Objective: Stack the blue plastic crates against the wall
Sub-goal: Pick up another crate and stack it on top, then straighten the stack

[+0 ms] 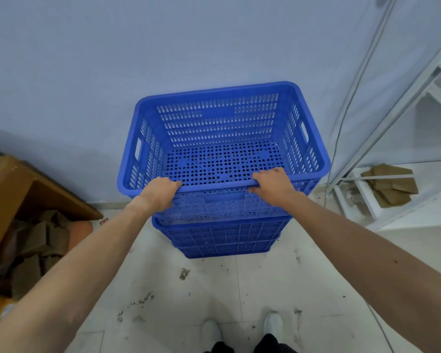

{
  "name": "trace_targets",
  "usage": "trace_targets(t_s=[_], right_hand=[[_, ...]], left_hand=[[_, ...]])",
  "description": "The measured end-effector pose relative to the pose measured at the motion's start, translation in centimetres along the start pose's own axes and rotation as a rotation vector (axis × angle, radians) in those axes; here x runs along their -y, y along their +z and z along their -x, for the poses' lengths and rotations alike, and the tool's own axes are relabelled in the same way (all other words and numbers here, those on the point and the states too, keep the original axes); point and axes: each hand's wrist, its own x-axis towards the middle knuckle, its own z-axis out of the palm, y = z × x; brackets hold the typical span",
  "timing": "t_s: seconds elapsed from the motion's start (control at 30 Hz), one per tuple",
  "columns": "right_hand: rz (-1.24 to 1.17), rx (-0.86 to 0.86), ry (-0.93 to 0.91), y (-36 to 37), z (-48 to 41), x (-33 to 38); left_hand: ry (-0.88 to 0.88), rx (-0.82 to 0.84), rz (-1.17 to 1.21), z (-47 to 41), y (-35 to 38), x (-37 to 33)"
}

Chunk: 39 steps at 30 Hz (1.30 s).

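A blue perforated plastic crate (222,128) sits on top of a stack, its back side close to the pale wall (163,47). Beneath it, the front of a lower blue crate (222,240) shows on the floor. My left hand (161,193) grips the top crate's near rim left of centre, fingers curled over the edge. My right hand (273,186) grips the same rim right of centre. The top crate is empty, with handle slots in both side walls.
An open cardboard box (23,200) with cardboard scraps stands at the left. A white metal shelf rack (392,138) with folded cardboard (390,184) stands at the right, and a cable runs down the wall beside it. Dirty white floor tiles (214,289) lie under my shoes.
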Motion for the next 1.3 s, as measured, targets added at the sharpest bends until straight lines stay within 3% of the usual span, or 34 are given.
trace_targets(t_s=[0.5, 0.93, 1.13, 1.3], right_hand=[[0.025, -0.084, 0.0, 0.0, 1.9, 0.8], [0.055, -0.123, 0.011, 0.1, 0.7, 1.1], [0.088, -0.229, -0.023, 1.1, 1.1, 1.2], [0.116, -0.09, -0.112, -0.5, 0.3, 0.2]], left_hand=[[0.054, -0.09, -0.069, 1.0, 0.0, 0.8], [0.0, -0.145, -0.061, 0.3, 0.3, 1.7], [-0.013, -0.162, -0.077, 0.4, 1.2, 1.7], [0.032, -0.137, 0.024, -0.5, 1.8, 2.5]])
